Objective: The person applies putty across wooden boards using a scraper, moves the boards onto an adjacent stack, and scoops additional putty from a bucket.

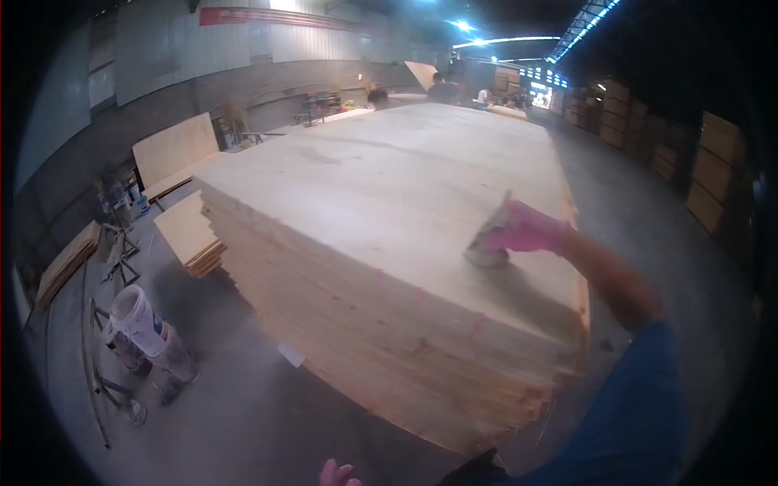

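Observation:
My right hand, in a pink glove, is closed around a scraper with a broad blade. The blade rests on the top plywood sheet near the stack's right edge, and the hand partly hides the tool. Beneath that sheet lies a tall stack of plywood with uneven layered edges. Only the fingertips of my left hand show at the bottom edge, a little apart and away from the stack. I see nothing in them.
A white bucket stands on the floor at left, near metal trestles. Smaller plywood sheets lie beyond the stack's left side. Board piles line the right wall. Several people are at the far end.

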